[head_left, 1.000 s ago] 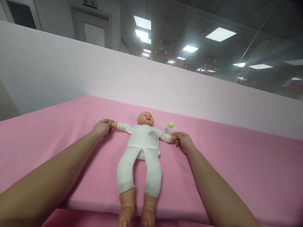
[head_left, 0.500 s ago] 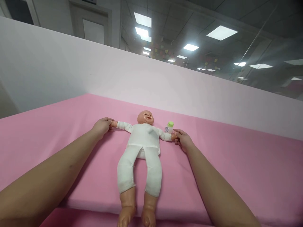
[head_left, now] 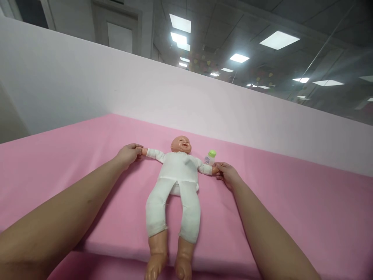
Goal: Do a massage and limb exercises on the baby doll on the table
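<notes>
A baby doll in a white suit lies on its back on a pink mat, head away from me, arms spread, bare feet at the near edge. My left hand is closed in a pinch on the doll's hand at the left. My right hand is closed on the doll's other hand at the right. A small bottle with a green cap stands just behind the doll's right-side arm, close to my right hand.
A pale partition wall runs along the back and left of the mat. Above it are ceiling lights and a door. The mat's front edge drops off under the doll's feet.
Both hands keep their hold on the doll's hands. The view has shifted slightly; the doll and hands sit a little to the right in the picture.
</notes>
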The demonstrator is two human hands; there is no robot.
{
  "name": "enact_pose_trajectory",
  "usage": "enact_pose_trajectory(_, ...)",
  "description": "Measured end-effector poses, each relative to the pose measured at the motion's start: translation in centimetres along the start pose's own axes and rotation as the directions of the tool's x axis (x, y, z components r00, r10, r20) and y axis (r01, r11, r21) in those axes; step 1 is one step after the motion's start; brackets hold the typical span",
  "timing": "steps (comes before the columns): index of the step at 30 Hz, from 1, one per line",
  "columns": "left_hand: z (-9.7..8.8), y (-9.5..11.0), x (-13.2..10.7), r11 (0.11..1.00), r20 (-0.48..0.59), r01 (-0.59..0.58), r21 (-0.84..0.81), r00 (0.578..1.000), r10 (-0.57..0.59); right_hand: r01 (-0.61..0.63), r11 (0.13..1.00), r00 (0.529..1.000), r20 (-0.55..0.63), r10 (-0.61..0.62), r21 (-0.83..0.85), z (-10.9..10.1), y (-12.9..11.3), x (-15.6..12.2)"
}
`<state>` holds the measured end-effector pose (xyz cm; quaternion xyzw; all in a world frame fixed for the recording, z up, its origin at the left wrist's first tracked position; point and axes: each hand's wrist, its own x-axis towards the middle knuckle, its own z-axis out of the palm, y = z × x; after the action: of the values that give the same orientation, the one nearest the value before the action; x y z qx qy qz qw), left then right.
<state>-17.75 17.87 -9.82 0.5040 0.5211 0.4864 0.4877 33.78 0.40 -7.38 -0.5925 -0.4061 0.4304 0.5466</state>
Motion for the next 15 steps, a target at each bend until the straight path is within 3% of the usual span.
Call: enact_pose_trajectory(15,0.07,0.47,-0.48,0.998,-0.005,-0.023,-0.064,1.000,0.023,0.041,0.998,0.999,0.008,-0.041,-0.055,0.41,-0.39,-0.76)
